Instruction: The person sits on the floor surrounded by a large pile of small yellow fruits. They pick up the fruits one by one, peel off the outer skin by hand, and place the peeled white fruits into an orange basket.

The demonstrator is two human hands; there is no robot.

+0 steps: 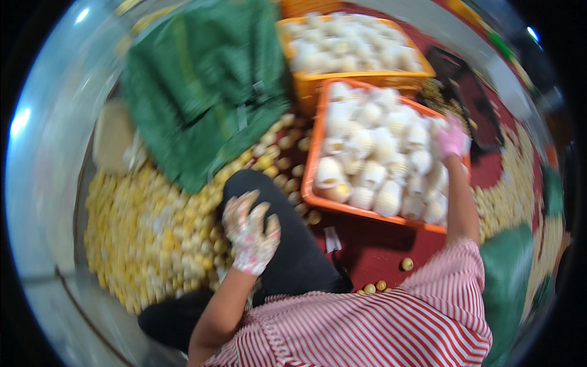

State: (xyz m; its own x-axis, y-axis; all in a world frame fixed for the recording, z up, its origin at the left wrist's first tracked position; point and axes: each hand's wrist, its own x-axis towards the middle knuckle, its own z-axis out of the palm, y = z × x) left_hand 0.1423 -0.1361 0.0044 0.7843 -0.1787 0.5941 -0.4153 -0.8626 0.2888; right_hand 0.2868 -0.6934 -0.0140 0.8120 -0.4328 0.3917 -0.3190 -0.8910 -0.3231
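My left hand (254, 234), in a light patterned glove with pink spots, hovers over my dark trouser leg with its fingers apart and nothing in it. My right hand (451, 137), in a pink glove, is at the right side of an orange plastic crate (367, 213). It is blurred, and whether it grips anything there cannot be made out. The crate is full of round yellowish fruits in white foam net sleeves (387, 197). To the left of my leg spreads a large heap of small yellow and cream pieces (151, 234), which look like foam nets or fruit.
A second, yellow-orange crate (367, 75) of sleeved fruits stands behind. A green woven sack (206, 82) lies at upper left, a beige container (112, 137) beside it. Loose round fruits (407, 264) lie on the red floor covering (376, 247). A black crate (481, 114) is at right.
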